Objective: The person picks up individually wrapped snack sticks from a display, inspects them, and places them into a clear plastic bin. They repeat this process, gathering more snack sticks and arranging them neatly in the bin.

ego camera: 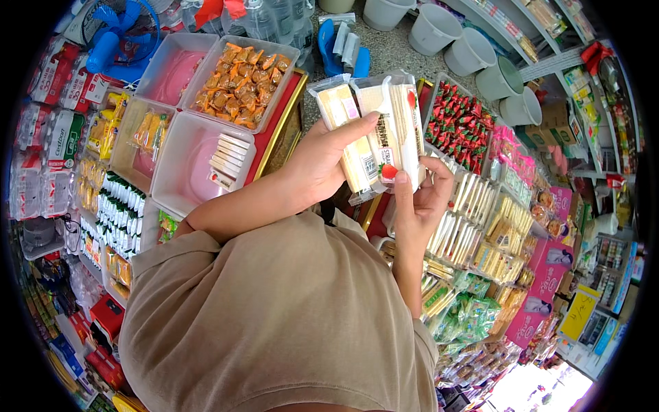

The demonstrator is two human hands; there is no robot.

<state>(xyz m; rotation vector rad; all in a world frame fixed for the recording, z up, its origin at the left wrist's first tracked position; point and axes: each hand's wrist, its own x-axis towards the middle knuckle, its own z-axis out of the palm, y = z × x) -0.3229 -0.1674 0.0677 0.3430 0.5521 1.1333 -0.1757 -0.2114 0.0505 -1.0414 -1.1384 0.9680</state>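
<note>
Clear-wrapped wafer packs (401,123), some with strawberry pictures on the film, are held up in front of my chest. My left hand (322,162) grips a narrower wafer pack (337,100) from the left, its thumb lying across the front. From below right, my right hand (425,198) pinches the lower edge of the wider pack, thumb in front. How many packs overlap there is hard to tell. To the left, a translucent plastic bin (193,139) holds a short row of similar wafer packs (226,159) along its right side.
A bin of orange-wrapped snacks (242,85) stands at upper left. Red-wrapped candies (458,123) and rows of wafers (458,226) fill containers on the right. Several buckets (435,28) line the floor at the top. A blue fan (118,36) is at far left.
</note>
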